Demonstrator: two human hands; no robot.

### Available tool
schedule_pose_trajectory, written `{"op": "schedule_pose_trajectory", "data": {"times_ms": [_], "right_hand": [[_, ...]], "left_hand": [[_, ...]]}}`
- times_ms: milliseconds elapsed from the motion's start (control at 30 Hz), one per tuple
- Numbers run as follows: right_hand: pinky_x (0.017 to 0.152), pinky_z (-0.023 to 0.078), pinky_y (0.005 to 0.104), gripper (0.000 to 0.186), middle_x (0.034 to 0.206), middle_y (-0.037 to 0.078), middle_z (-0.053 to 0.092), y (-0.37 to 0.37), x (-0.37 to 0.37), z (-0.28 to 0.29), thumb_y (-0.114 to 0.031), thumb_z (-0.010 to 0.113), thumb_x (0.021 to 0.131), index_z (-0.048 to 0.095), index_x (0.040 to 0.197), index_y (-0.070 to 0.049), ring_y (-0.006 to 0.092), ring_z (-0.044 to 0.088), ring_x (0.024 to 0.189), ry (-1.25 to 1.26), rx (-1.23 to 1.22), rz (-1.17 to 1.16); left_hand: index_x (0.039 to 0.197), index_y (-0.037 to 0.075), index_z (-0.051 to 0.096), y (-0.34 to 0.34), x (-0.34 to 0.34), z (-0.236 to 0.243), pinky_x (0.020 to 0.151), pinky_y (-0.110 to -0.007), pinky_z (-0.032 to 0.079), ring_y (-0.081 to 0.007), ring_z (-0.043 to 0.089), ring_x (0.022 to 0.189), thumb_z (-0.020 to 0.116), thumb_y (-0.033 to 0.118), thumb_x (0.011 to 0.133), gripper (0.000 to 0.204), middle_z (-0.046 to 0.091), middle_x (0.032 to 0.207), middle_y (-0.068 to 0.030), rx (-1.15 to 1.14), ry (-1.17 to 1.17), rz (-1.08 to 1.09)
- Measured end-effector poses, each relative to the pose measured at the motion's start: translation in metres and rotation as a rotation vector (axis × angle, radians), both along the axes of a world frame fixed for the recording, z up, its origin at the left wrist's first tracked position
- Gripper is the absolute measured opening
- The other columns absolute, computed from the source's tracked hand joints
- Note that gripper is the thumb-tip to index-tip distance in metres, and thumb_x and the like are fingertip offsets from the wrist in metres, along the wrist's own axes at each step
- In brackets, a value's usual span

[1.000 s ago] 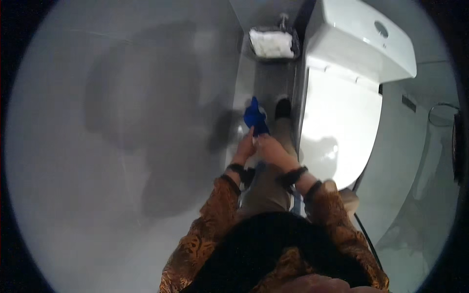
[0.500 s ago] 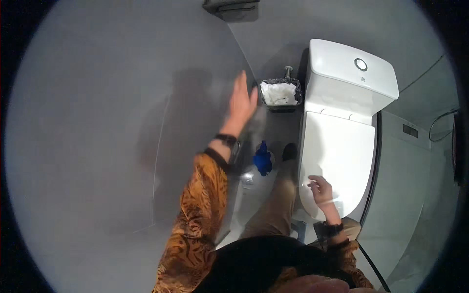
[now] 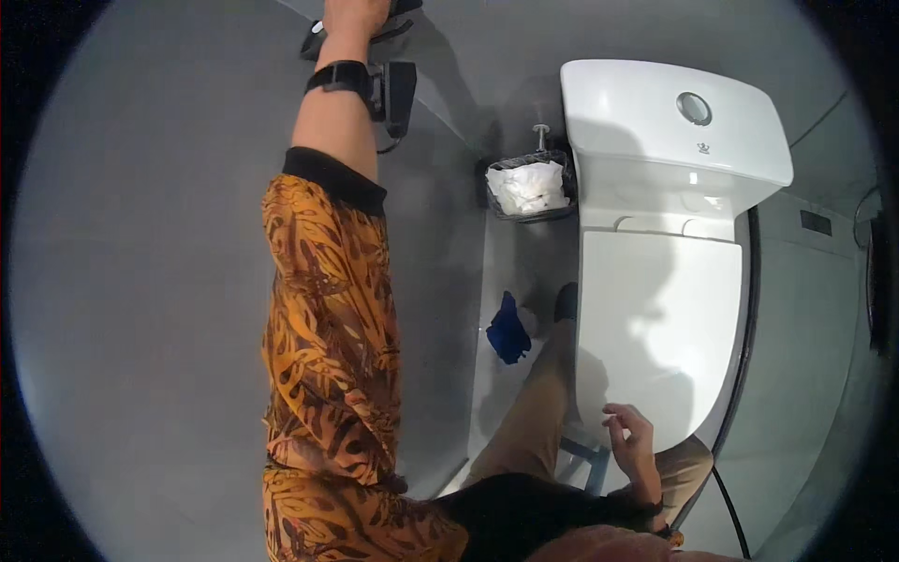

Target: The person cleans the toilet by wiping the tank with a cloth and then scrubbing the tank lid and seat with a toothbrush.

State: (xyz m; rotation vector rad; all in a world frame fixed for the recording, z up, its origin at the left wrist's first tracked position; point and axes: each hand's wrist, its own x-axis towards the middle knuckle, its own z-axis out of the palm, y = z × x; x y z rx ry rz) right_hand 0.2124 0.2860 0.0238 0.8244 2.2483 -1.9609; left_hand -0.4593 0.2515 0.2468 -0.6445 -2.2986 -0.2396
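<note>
My left arm, in an orange-and-black patterned sleeve, stretches up to the top edge. There my left hand (image 3: 356,13) is at a dark wall fixture (image 3: 313,42), partly covering it; its fingers are cut off by the frame, so any hold is hidden. A black strap with a black box-shaped device (image 3: 398,98) sits on that wrist. Low on the right, my right hand (image 3: 633,438) hovers over the front of the white toilet lid (image 3: 660,328), fingers loosely curled and apart, holding nothing visible. The lid is down.
A dark waste basket (image 3: 529,218) holding crumpled white paper (image 3: 529,187) stands left of the toilet tank (image 3: 674,112). Behind it a small metal valve (image 3: 541,136) juts from the wall. A blue crumpled item (image 3: 508,330) lies on the floor near my shoe (image 3: 566,302).
My left hand has moved up and left, from beside the waste basket to the wall fixture. My right hand has shifted slightly down. The view has shifted a little.
</note>
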Motion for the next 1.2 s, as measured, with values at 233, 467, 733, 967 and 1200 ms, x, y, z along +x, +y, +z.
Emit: {"op": "schedule_pose_trajectory", "data": {"times_ms": [233, 467, 733, 967, 1200], "right_hand": [[0.068, 0.051, 0.0301, 0.018, 0.095, 0.014, 0.063, 0.022, 0.002, -0.024, -0.003, 0.051, 0.089, 0.061, 0.103, 0.003, 0.02, 0.065, 0.078, -0.078, -0.029, -0.038], [0.067, 0.05, 0.0294, 0.018, 0.092, 0.013, 0.064, 0.01, 0.005, -0.031, 0.0, 0.053, 0.087, 0.06, 0.103, 0.003, 0.0202, 0.065, 0.077, -0.106, -0.054, 0.009], [0.067, 0.05, 0.0299, 0.018, 0.093, 0.014, 0.064, 0.008, 0.008, -0.022, -0.001, 0.053, 0.087, 0.06, 0.104, 0.002, 0.0201, 0.064, 0.075, -0.034, -0.043, -0.002], [0.066, 0.051, 0.0284, 0.016, 0.088, 0.014, 0.063, 0.008, 0.018, 0.015, -0.001, 0.051, 0.088, 0.06, 0.1, 0.003, 0.0196, 0.065, 0.074, 0.029, 0.136, -0.008], [0.067, 0.051, 0.0287, 0.032, 0.092, 0.012, 0.064, 0.003, 0.045, 0.059, -0.019, 0.041, 0.097, 0.058, 0.104, 0.007, 0.0172, 0.064, 0.075, 0.24, -0.168, -0.135]], "left_hand": [[0.1, 0.005, 0.065, 0.012, -0.035, -0.022, 0.082, -0.046, 0.047, -0.0416, 0.059, 0.092, 0.05, 0.022, 0.082, 0.03, 0.064, 0.094, -0.0229, 0.056, 0.023, -0.172], [0.1, 0.007, 0.067, 0.002, -0.048, -0.006, 0.081, -0.044, 0.049, -0.0401, 0.06, 0.092, 0.047, 0.019, 0.082, 0.029, 0.064, 0.094, -0.0229, -0.235, 0.036, -0.313], [0.102, 0.004, 0.064, -0.019, -0.023, 0.005, 0.078, -0.044, 0.049, -0.0402, 0.059, 0.088, 0.051, 0.014, 0.08, 0.028, 0.063, 0.089, -0.0241, -0.277, 0.071, -0.182], [0.113, 0.002, 0.058, -0.006, 0.152, 0.026, 0.092, -0.043, 0.042, -0.0377, 0.052, 0.105, 0.051, 0.024, 0.089, 0.033, 0.055, 0.114, -0.0247, 0.202, 0.349, -0.544], [0.105, 0.004, 0.06, -0.016, 0.448, -0.093, 0.093, -0.04, 0.043, -0.0311, 0.055, 0.105, 0.06, 0.006, 0.083, 0.023, 0.053, 0.117, -0.0175, 0.195, -0.452, -0.892]]}}
